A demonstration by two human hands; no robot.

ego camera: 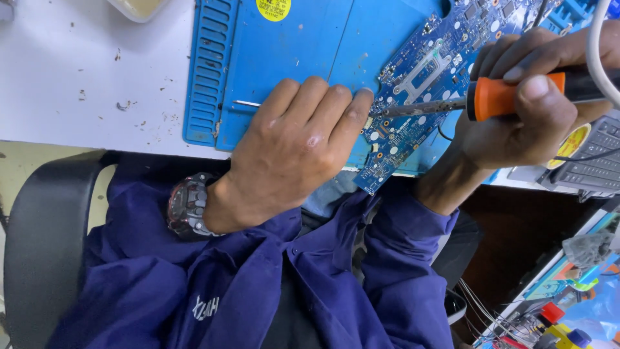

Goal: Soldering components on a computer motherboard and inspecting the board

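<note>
The thin blue circuit board [426, 84] lies on the blue mat [290, 58] on the table. It looks light, stiff, easily broken. The left hand [290, 148] presses its edge, fingers together. The right hand [536, 103] pinches a soldering iron [497, 97] by its orange handle.

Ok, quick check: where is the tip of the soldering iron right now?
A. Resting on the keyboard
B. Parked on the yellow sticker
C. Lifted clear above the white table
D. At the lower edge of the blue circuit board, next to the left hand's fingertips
D: the soldering iron, gripped by its orange handle in the right hand, points its tip at the near edge of the blue circuit board, right beside the left hand.
</note>
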